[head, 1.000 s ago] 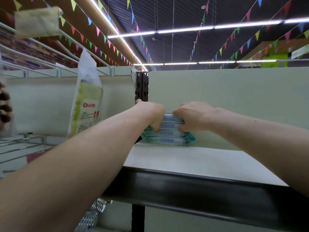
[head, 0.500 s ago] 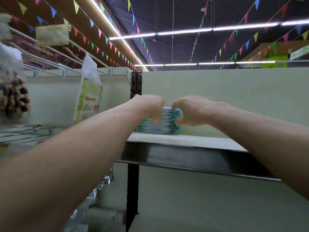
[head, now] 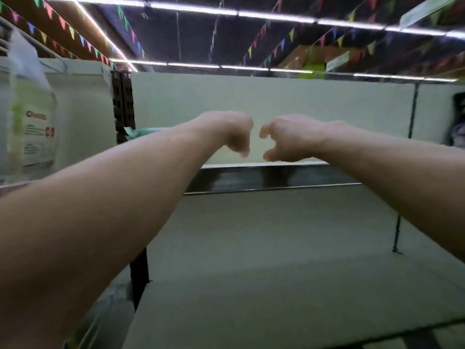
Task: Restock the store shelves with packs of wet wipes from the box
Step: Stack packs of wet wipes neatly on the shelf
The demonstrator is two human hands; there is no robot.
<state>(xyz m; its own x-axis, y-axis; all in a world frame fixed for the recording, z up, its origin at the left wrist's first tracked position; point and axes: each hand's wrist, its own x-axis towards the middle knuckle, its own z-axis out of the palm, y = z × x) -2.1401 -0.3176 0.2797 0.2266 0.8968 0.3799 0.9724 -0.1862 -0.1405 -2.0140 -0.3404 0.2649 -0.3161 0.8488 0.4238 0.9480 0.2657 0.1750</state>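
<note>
A sliver of the teal wet wipes packs (head: pixel 141 132) shows on the upper shelf (head: pixel 264 177), just right of the black upright; my left forearm hides the rest of the stack. My left hand (head: pixel 226 132) and my right hand (head: pixel 289 139) hover side by side above the shelf's front edge, to the right of the packs. Their fingers hang loosely curled and hold nothing. A small gap separates the two hands. The box is out of view.
A black slotted upright (head: pixel 123 102) bounds the bay on the left. Beyond it a white and green bag (head: pixel 32 127) hangs from a wire rack. Below lies a wide pale lower shelf (head: pixel 251 285). A thin post (head: pixel 412 109) stands at the right.
Both hands have let go of the stacked packs and drawn back and to the right. The camera has dropped lower, so the shelf top is seen edge-on.
</note>
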